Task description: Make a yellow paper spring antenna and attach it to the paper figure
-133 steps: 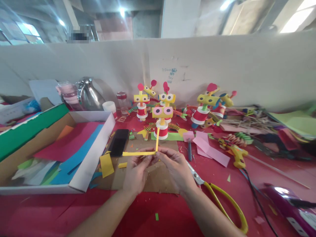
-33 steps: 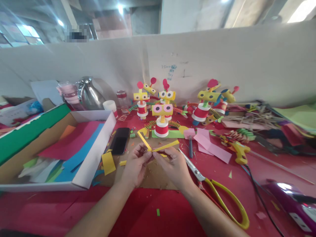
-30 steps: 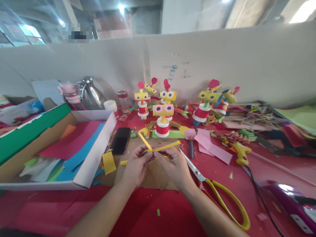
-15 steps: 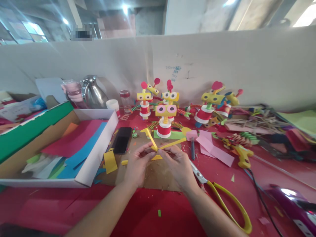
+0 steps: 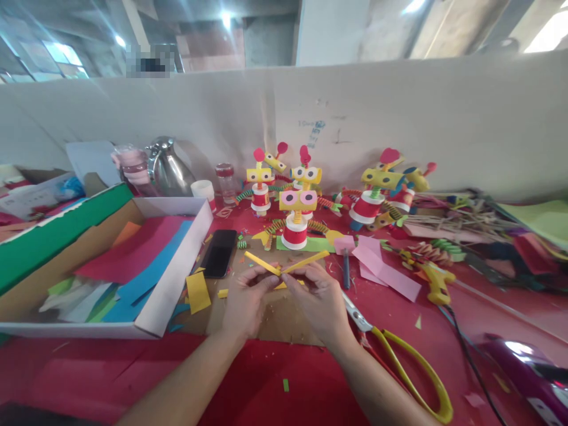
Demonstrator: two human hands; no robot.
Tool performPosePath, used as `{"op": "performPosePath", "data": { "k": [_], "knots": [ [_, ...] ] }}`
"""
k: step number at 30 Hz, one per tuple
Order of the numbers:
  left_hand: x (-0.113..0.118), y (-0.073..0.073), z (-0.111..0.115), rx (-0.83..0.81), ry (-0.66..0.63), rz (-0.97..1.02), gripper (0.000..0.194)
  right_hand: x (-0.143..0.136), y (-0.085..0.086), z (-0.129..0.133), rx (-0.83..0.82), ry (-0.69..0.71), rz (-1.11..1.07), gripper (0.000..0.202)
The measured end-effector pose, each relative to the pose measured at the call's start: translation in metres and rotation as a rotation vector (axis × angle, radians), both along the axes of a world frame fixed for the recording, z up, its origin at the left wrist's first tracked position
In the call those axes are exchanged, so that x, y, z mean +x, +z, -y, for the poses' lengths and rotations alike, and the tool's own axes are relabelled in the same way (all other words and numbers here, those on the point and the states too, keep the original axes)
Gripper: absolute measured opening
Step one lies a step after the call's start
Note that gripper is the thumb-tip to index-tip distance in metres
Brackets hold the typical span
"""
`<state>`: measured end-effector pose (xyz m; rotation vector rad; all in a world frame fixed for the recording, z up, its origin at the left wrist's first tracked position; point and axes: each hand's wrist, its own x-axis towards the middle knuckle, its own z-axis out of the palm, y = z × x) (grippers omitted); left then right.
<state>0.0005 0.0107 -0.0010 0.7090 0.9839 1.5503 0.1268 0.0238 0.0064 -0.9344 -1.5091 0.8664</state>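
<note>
Between my two hands is a folded yellow paper strip (image 5: 306, 262), its two ends spreading out in a V. My left hand (image 5: 249, 296) pinches it near the fold, thumb against fingers. From the other side my right hand (image 5: 316, 299) pinches it too, the thumbs almost touching. Below my fingers another yellow strip lies on the brown cardboard (image 5: 284, 322), partly hidden. Just beyond stands a paper-cup robot figure (image 5: 295, 231) with a yellow head, pink eye discs and spring-folded arms.
At left is a box (image 5: 173, 266) of coloured paper, with a phone (image 5: 220, 253) beside it. Yellow-handled scissors (image 5: 412, 367), a pen (image 5: 346, 269), pink paper (image 5: 390, 272) and a yellow glue gun (image 5: 437, 283) lie right. More figures (image 5: 370, 192) and a steel jug (image 5: 168, 168) stand behind.
The strip's left end has swung down and outward to the left, and its right end has shifted slightly left. Both hands stay close together at the fold.
</note>
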Motion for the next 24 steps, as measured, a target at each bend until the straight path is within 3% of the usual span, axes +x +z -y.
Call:
{"op": "performPosePath", "data": {
  "k": [6,13,24],
  "knots": [
    [-0.0007,-0.0033,-0.0008,0.072,-0.032,0.017,0.019,0.0001,0.0021,0.0024,0.016,0.041,-0.014,0.007],
    [0.0028,0.0024,0.001,0.07,-0.061,0.059,0.019,0.0017,0.0032,0.001,0.022,0.025,-0.008,0.01],
    [0.0027,-0.0022,0.0024,0.15,-0.082,-0.004,0.015,0.0036,0.0006,-0.0025,-0.025,0.062,-0.003,0.011]
  ]
}}
